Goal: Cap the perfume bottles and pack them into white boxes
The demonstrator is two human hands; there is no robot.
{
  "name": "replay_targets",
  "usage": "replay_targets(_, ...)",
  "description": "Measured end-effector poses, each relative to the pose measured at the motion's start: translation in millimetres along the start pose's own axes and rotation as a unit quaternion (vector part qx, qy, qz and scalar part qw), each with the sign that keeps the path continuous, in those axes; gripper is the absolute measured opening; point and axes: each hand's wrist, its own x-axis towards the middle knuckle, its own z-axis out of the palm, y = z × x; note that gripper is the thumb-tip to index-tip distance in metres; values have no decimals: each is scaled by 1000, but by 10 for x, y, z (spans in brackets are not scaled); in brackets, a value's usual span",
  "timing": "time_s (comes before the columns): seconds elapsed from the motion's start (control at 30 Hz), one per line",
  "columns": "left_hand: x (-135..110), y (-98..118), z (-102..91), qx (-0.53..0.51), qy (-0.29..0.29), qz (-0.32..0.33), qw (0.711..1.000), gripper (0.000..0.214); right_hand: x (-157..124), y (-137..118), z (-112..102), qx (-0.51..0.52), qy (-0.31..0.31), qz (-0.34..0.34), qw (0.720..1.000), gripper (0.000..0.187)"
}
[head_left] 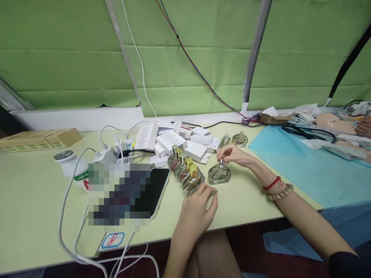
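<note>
My right hand (pixel 230 154) pinches the silver neck of a clear glass perfume bottle (pixel 219 174), which stands upright on the table with no cap on it. My left hand (pixel 198 206) rests in front of a row of several capped perfume bottles (pixel 193 182); its fingers are loosely curved, thumb apart, with nothing visible between them. The nearest caps in that row are gold (pixel 193 170), and silver ones show further back. Behind my right hand, one glass bottle (pixel 224 141) is partly hidden, and another (pixel 240 139) is beside it.
White cartons (pixel 171 141) lie heaped behind the bottle row. Left of it are a phone (pixel 159 189), partly blurred out, a power strip (pixel 106 155), cables and a white jar (pixel 68 164). Blue sheeting (pixel 286 162) covers the right side; another person's hand (pixel 364 127) shows at the far right.
</note>
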Motion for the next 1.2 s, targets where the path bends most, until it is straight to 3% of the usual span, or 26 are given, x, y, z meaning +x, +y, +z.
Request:
replay_targets(0.3,-9,17,-11,0,-7,-5,1000,20,-3,-31,47,13,-50,-9,999,22)
replay_targets(0.67,2,11,1,2,-8,-4,1000,21,14,45,40,32,-38,-12,999,24)
replay_targets(1.2,3,11,-13,9,-7,-7,1000,23,-32,-76,48,-12,-49,15,999,27)
